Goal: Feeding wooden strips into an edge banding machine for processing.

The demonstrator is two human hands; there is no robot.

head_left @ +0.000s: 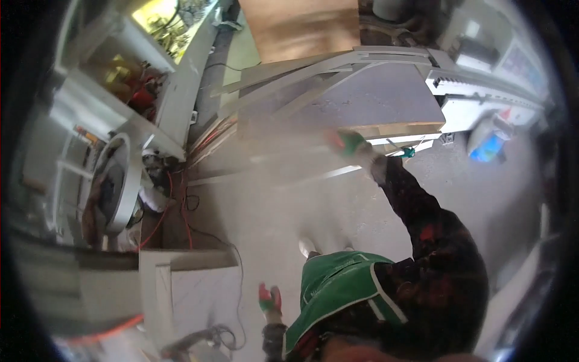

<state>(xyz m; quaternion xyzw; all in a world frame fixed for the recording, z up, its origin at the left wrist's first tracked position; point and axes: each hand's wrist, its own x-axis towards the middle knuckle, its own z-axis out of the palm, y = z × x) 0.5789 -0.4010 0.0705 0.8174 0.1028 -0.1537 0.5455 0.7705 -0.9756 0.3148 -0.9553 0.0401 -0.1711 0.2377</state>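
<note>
A downward fisheye view of a dusty workshop floor. Nearest, at six o'clock, the person's torso fills the lower frame in a dark patterned top and a green vest. At about seven o'clock the left hand, in a red and green glove, hangs free above the grey floor, touching nothing; its fingers look loosely together, though the blur makes this uncertain. Just left of it stands a white cabinet, with an orange cable trailing below.

The right arm stretches up toward one o'clock. The right hand, in the same kind of glove, meets the lower edge of a large grey board that leans with other flat panels. Dust and motion blur hide the fingers, so their state cannot be told.

Farther off, a round white ring lies at nine o'clock, and a blue container sits at two o'clock.
</note>
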